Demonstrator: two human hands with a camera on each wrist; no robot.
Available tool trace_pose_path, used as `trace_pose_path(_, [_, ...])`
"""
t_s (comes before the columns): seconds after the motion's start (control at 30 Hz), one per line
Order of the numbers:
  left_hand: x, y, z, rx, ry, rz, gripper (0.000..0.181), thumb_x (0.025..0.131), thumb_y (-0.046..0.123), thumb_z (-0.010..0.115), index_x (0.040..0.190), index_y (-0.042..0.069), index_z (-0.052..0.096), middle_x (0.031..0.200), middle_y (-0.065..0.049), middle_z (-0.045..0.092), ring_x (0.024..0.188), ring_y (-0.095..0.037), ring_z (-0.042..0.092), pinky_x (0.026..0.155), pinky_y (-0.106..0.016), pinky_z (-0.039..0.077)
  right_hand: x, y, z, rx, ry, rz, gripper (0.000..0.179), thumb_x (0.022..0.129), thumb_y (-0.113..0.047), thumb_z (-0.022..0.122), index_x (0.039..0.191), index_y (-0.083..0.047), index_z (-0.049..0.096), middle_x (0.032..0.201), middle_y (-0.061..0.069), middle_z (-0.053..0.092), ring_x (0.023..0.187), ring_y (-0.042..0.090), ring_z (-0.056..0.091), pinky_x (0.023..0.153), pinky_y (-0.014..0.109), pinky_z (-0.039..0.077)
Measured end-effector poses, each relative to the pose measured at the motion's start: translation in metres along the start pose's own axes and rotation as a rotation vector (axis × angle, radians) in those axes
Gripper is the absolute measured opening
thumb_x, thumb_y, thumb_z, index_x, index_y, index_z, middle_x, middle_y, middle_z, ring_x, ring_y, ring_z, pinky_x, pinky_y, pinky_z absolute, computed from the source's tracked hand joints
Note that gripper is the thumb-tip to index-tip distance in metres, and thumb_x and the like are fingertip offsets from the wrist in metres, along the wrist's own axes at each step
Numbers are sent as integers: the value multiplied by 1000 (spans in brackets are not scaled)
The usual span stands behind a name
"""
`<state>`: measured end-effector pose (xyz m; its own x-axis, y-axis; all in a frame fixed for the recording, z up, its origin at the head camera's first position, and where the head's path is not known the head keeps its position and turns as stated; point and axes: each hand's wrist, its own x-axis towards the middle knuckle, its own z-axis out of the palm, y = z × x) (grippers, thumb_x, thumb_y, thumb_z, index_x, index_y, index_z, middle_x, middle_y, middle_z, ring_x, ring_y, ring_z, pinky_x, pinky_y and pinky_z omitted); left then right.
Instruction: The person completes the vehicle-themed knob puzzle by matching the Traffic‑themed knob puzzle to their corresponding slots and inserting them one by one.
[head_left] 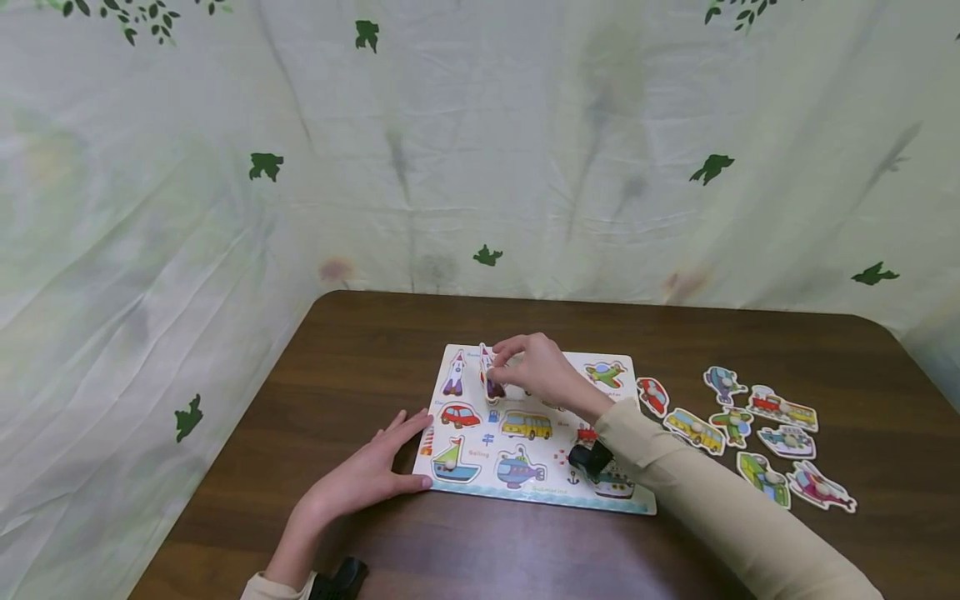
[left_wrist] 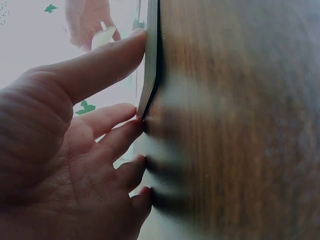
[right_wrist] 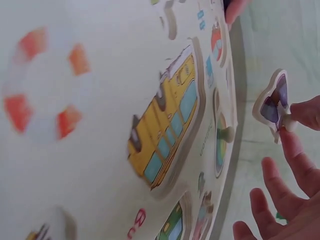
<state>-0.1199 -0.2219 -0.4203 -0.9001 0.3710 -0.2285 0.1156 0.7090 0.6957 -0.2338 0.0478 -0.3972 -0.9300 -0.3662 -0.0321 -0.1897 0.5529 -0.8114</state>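
Note:
My right hand (head_left: 536,367) pinches a rocket puzzle piece (head_left: 489,375) by its small knob, holding it tilted up above the white puzzle board (head_left: 555,487). In the right wrist view the rocket piece (right_wrist: 275,102) is apart from the board, between thumb and index finger; the other fingers spread loosely. Just left of the held piece is the board's printed rocket recess (head_left: 453,375). My left hand (head_left: 371,471) rests at the board's left edge, fingers extended and thumb touching the near corner. A sailboat (head_left: 457,472) with a knob sits at the board's lower left.
Loose puzzle pieces lie right of the board, among them a red car (head_left: 652,397), a yellow bus (head_left: 694,431), a train (head_left: 782,408) and a helicopter (head_left: 822,486). The brown table (head_left: 360,350) meets a pale leaf-print curtain (head_left: 525,167) behind.

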Motion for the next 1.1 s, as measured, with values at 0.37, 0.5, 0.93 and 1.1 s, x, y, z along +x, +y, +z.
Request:
trace_pose_path(0.37, [-1, 1, 0, 1, 4, -10, 84, 82, 32, 80, 152, 14, 37, 159, -7, 29, 149, -34, 6, 115, -61, 6, 16, -5, 10, 128, 4, 31, 16, 83, -30, 78, 75, -17, 75, 119, -5, 67, 124, 21, 51, 99, 45, 40])
trace_pose_path(0.5, [-1, 1, 0, 0, 2, -10, 84, 82, 31, 80, 152, 14, 37, 159, -6, 29, 149, -34, 6, 115, -61, 7, 21, -6, 15, 128, 7, 46, 17, 83, -31, 78, 76, -16, 75, 120, -3, 67, 125, 23, 51, 103, 48, 39])
trace_pose_path(0.93, [0, 0, 1, 7, 7, 1, 84, 82, 32, 80, 152, 14, 38, 159, -6, 29, 149, -34, 7, 115, -62, 8, 34, -7, 33, 108, 42, 60, 16, 82, -29, 79, 75, -15, 76, 122, 1, 66, 124, 23, 51, 101, 42, 42])
trace_pose_path(1.1, [0, -1, 1, 3, 4, 10, 83, 83, 31, 80, 152, 13, 37, 159, -6, 29, 149, -35, 7, 114, -62, 7, 39, -7, 41, 35, 73, 45, 16, 82, -32, 79, 71, -20, 76, 121, -3, 66, 127, 23, 45, 106, 47, 34])
